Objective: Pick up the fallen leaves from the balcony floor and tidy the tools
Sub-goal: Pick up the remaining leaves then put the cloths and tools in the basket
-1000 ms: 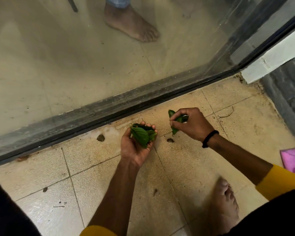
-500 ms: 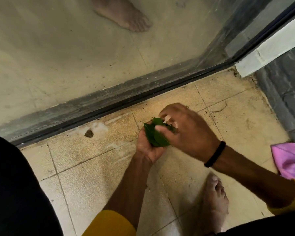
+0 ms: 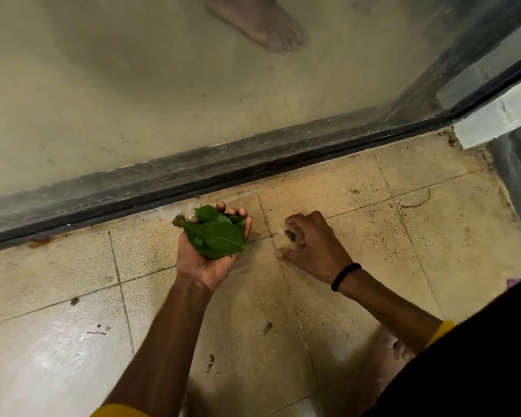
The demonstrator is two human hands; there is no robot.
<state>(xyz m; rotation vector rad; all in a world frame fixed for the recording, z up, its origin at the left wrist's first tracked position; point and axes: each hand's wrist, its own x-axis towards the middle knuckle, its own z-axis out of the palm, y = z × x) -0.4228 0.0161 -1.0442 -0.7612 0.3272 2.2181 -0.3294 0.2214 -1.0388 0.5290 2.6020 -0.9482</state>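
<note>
Leaf collection under way. Left hand point(image 3: 211, 254) cups the green leaves point(image 3: 215, 236); right hand point(image 3: 309, 245), just beside them, pinches floor debris, blurred. Next: add it to the leaves.

Two hands: left point(image 3: 211, 254), right point(image 3: 309, 245). One bunch of green leaves point(image 3: 215, 236), centre frame; exact leaf count unclear. One black wristband point(image 3: 345, 276). One twig point(image 3: 415, 201), right.

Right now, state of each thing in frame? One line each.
left hand: palm up, cupped, holds the green leaves
green leaves: bunched in the left hand, off the floor
right hand: fingers curled, low over the tiles, blurred; cannot tell if it holds anything
wristband: on the right wrist
floor tiles: dirty, small debris scattered
</note>
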